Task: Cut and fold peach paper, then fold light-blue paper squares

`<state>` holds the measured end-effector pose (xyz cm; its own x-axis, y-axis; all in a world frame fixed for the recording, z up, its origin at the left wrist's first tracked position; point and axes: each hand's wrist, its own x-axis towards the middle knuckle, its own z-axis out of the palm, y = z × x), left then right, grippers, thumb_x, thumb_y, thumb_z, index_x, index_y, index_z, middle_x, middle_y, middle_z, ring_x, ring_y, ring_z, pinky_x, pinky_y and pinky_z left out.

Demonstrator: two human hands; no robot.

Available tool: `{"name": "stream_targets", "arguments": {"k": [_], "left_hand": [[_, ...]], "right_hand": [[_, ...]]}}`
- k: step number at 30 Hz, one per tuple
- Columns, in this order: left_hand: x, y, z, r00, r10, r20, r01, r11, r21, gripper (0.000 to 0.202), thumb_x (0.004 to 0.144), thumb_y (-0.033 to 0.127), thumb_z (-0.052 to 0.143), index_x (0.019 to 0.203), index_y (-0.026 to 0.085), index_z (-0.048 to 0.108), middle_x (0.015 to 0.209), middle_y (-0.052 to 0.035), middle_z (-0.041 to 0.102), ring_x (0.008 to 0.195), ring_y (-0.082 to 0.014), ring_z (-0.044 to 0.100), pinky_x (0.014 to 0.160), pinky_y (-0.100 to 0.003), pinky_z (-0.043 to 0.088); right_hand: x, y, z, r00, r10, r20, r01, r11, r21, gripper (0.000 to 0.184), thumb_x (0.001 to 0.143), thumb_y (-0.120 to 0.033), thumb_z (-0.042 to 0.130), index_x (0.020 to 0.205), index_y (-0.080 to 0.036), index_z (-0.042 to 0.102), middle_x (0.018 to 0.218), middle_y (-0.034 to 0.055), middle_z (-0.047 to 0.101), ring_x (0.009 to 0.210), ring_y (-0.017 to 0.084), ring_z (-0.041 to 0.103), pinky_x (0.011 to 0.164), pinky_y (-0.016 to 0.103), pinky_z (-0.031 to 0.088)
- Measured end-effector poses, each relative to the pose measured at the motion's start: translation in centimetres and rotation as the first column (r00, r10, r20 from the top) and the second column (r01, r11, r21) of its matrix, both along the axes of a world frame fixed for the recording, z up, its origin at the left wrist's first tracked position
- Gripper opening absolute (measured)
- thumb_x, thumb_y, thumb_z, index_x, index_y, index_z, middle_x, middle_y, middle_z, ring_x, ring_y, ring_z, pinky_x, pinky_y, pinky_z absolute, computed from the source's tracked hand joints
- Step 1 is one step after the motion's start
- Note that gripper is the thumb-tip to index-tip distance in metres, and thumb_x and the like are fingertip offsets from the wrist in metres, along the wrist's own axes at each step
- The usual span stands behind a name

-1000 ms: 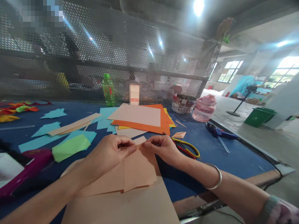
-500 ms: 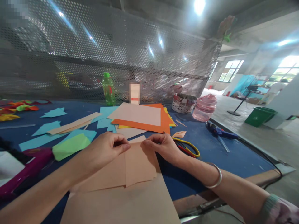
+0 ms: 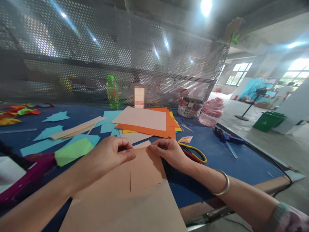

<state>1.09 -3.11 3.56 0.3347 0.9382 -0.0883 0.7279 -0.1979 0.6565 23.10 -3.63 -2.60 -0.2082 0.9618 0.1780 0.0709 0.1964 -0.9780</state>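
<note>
Both hands pinch the far edge of a folded tan sheet of paper (image 3: pixel 147 170) in front of me. My left hand (image 3: pixel 112 151) grips it with thumb and curled fingers, left of the middle. Close by on the right, my right hand (image 3: pixel 169 151) pinches the same edge, a silver bangle on its wrist. A vertical edge or slit runs down the sheet between them. Beneath it lies a larger tan sheet (image 3: pixel 125 212), reaching toward me. Just past my right hand are scissors with yellow and red-lined handles (image 3: pixel 198 151), partly hidden by that hand.
Beyond my hands lies a stack of pale and orange sheets (image 3: pixel 147 119). Blue and green paper scraps (image 3: pixel 73 151) are at left, beside a purple object (image 3: pixel 36 167). A green bottle (image 3: pixel 112 93), a woven basket (image 3: pixel 190 108), a pink jug (image 3: pixel 211 112) and a glue gun (image 3: pixel 228 137) stand or lie farther back.
The folded tan paper's near edge has lowered and now lies closer against the larger sheet. My left fingertips have shifted very slightly; both hands keep their pinch.
</note>
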Motion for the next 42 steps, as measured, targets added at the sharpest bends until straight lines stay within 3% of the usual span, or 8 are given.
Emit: {"name": "stream_targets", "arguments": {"k": [6, 13, 21, 31, 35, 42], "left_hand": [[0.0, -0.1, 0.0, 0.997, -0.029, 0.069, 0.031, 0.999, -0.021, 0.027, 0.073, 0.044, 0.068, 0.088, 0.023, 0.074, 0.086, -0.0020, 0.073, 0.082, -0.0241, 0.063, 0.068, -0.030, 0.045], [0.0, 0.4, -0.3, 0.993, -0.094, 0.067, 0.085, 0.987, 0.136, 0.034, 0.079, 0.052, 0.060, 0.076, 0.022, 0.076, 0.072, -0.0028, 0.070, 0.070, -0.0221, 0.060, 0.059, -0.028, 0.043], [0.3, 0.3, -0.8, 0.996, -0.091, 0.019, 0.089, 0.990, 0.113, 0.040, 0.086, 0.053, 0.052, 0.077, 0.019, 0.071, 0.073, -0.0023, 0.068, 0.070, -0.0194, 0.058, 0.060, -0.027, 0.041], [1.1, -0.4, -0.6, 0.992, -0.116, 0.045, 0.106, 0.976, 0.192, 0.034, 0.085, 0.046, 0.053, 0.076, 0.021, 0.075, 0.074, -0.0025, 0.070, 0.071, -0.0209, 0.061, 0.059, -0.027, 0.042], [1.2, -0.6, -0.7, 0.991, -0.122, 0.055, 0.109, 0.974, 0.197, 0.032, 0.085, 0.043, 0.052, 0.075, 0.022, 0.074, 0.074, -0.0021, 0.070, 0.072, -0.0212, 0.061, 0.061, -0.027, 0.043], [1.5, -0.9, -0.5, 0.994, -0.103, 0.020, 0.099, 0.982, 0.161, 0.034, 0.085, 0.044, 0.050, 0.074, 0.020, 0.071, 0.074, -0.0022, 0.069, 0.072, -0.0211, 0.060, 0.060, -0.027, 0.041]], "right_hand": [[0.0, 0.0, -0.1, 1.000, -0.005, 0.019, 0.004, 1.000, 0.029, 0.035, 0.080, -0.049, 0.072, 0.074, -0.014, 0.070, 0.067, -0.0012, 0.061, 0.062, 0.010, 0.049, 0.059, 0.023, 0.036], [0.0, -0.1, -0.1, 0.999, 0.013, 0.035, -0.015, 0.999, 0.045, 0.033, 0.082, -0.048, 0.071, 0.076, -0.015, 0.070, 0.069, -0.0002, 0.063, 0.062, 0.010, 0.051, 0.060, 0.024, 0.038], [-0.2, -0.4, 0.3, 0.992, 0.004, 0.130, -0.016, 0.996, 0.090, 0.025, 0.083, -0.039, 0.069, 0.080, -0.015, 0.070, 0.073, 0.0004, 0.064, 0.066, 0.011, 0.053, 0.060, 0.023, 0.039], [-1.4, -0.4, -0.3, 0.999, 0.044, -0.017, -0.045, 0.998, -0.041, 0.035, 0.070, -0.046, 0.083, 0.085, -0.016, 0.074, 0.077, 0.0019, 0.070, 0.069, 0.014, 0.062, 0.064, 0.024, 0.048], [-1.5, -0.3, -0.5, 0.997, 0.054, -0.056, -0.057, 0.996, -0.063, 0.037, 0.069, -0.048, 0.083, 0.081, -0.015, 0.074, 0.073, 0.0017, 0.068, 0.067, 0.013, 0.061, 0.062, 0.023, 0.046], [-1.3, -0.3, 0.0, 0.998, 0.033, 0.059, -0.035, 0.999, 0.027, 0.035, 0.072, -0.049, 0.080, 0.075, -0.014, 0.075, 0.070, 0.0024, 0.066, 0.063, 0.011, 0.053, 0.052, 0.021, 0.038]]}}
